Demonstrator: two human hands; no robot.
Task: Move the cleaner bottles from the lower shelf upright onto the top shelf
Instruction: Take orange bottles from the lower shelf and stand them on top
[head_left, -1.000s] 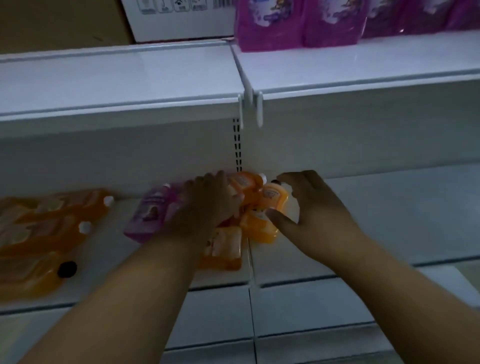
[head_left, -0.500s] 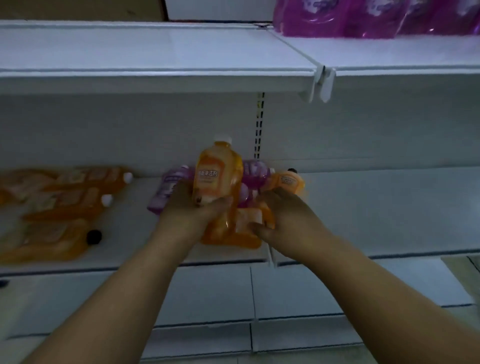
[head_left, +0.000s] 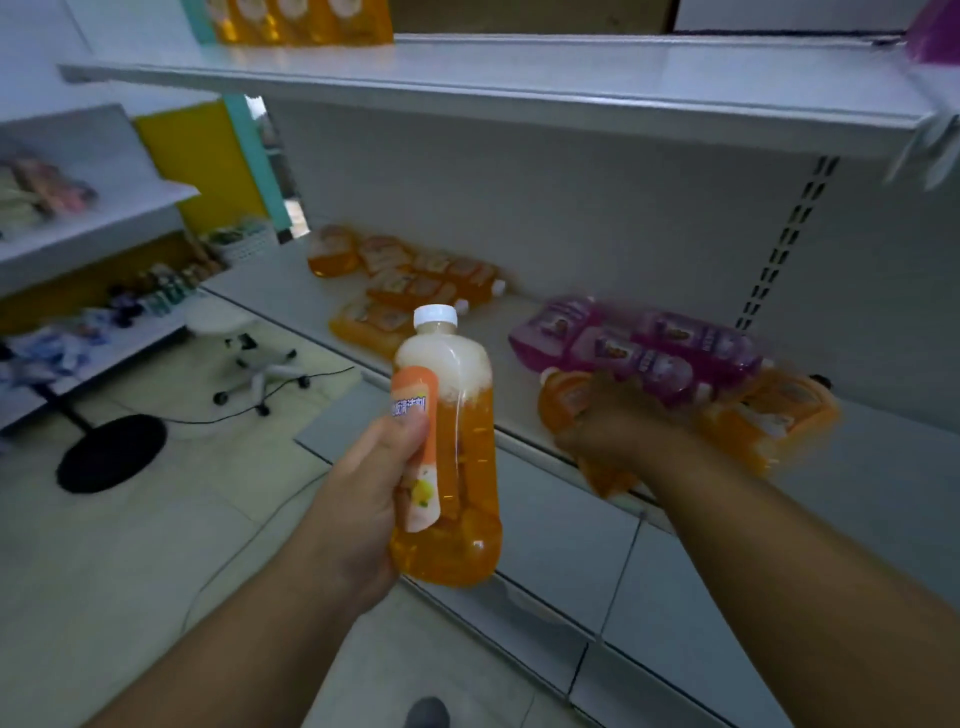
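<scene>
Before a white store shelf unit, your left hand (head_left: 363, 499) grips an orange cleaner bottle (head_left: 447, 457) upright in mid-air, thumb pressed on its label, white cap (head_left: 435, 315) on top and foam above the liquid. At 3 o'clock from that bottle, your right hand (head_left: 618, 421) rests on an orange bottle (head_left: 563, 397) lying flat at the lower shelf's (head_left: 883, 467) front edge; motion blur hides the fingers, so you cannot tell whether they grasp it. Purple bottles (head_left: 644, 348) lie on their sides just behind that hand, with more orange ones (head_left: 769, 421) at its 3 o'clock. Another cluster of orange bottles (head_left: 415, 280) lies flat at 11 o'clock from the held bottle. Overhead, the top shelf (head_left: 519, 88) carries upright orange bottles (head_left: 301, 21) at its far left end. At 9 o'clock, a white stool (head_left: 249, 353) stands on the tiled floor (head_left: 156, 545).
</scene>
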